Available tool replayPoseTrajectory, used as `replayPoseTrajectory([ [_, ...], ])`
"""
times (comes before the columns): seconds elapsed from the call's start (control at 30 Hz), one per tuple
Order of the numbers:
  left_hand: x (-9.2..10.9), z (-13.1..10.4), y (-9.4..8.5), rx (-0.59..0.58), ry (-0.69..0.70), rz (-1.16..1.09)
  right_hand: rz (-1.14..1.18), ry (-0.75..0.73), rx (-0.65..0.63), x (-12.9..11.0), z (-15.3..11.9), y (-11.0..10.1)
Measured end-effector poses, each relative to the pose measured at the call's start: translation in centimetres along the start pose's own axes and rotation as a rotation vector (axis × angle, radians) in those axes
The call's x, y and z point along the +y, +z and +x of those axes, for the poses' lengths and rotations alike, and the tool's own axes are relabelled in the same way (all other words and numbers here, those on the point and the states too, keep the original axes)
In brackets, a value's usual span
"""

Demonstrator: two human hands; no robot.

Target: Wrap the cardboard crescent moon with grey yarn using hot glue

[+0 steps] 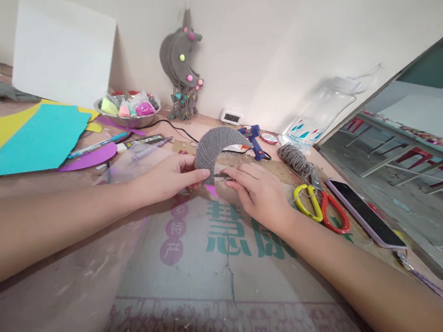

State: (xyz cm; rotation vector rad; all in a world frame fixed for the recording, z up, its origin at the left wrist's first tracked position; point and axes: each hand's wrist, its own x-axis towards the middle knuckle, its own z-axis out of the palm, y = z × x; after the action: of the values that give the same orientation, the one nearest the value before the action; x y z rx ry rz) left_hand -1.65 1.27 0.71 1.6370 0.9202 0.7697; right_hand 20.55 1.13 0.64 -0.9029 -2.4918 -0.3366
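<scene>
A crescent shape wrapped in grey yarn (208, 146) is held upright above the table, with a bit of purple showing at its lower end. My left hand (169, 176) pinches its lower left part between thumb and fingers. Just right of the crescent's lower end, my right hand (256, 190) has its fingers closed on a short length of grey yarn (222, 176). A loose grey yarn bundle (294, 160) lies to the right, beside scissors with yellow and red handles (334, 213).
Behind are a bowl of coloured clay (127, 120), a blue glue gun (254, 142), a small clock (232, 117) and a clear jar (308, 117). Coloured sheets (35, 143) lie left, a phone (365, 214) right. A decorated grey crescent (177, 57) hangs on the wall.
</scene>
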Motion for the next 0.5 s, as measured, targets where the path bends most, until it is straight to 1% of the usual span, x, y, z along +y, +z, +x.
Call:
replayPoseTrajectory([
  [0.2,0.08,-0.07,0.06,0.014,-0.005,0.008,-0.032,-0.024,0.024,-0.15,0.22,-0.19],
  [0.5,-0.18,-0.05,0.17,0.021,-0.017,-0.040,0.006,-0.001,0.060,-0.02,-0.01,-0.24],
])
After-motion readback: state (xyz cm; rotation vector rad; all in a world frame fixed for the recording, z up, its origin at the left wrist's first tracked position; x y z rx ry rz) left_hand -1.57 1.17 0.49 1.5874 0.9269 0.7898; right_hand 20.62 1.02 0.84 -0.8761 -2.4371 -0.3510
